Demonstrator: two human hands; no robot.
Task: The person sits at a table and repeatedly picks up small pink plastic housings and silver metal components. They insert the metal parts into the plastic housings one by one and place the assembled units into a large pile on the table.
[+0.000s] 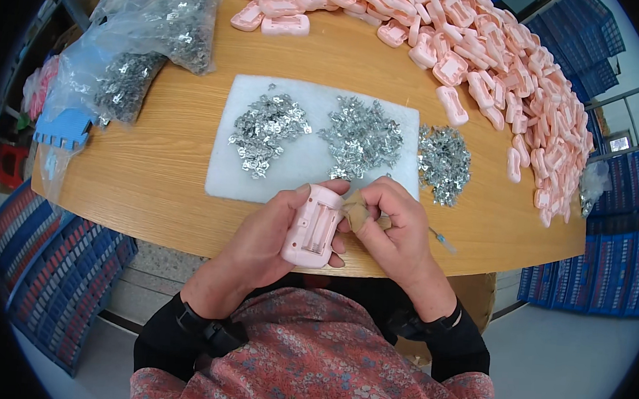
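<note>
My left hand [242, 240] is closed around a pale pink plastic housing [296, 251], tilted with its open battery compartment facing up. At the housing's upper right edge, my right hand [405, 238] has its thumb and forefinger pressed together. Tan finger covers [356, 213] wrap those fingertips; whatever they pinch is hidden. Just beyond my hands, a white foam pad [222, 175] carries two heaps of small shiny metal contacts, a left heap [266, 132] and a middle heap [361, 136]. A third heap of contacts [444, 167] lies on the wood right of the pad.
Pink housings [482, 52] are piled along the table's far and right sides. Clear bags of metal contacts [125, 85] stand at the left, near blue foam pieces [64, 127]. A thin blue-ended tool [443, 240] lies by my right wrist. Blue racks [66, 272] flank the wooden table [145, 181].
</note>
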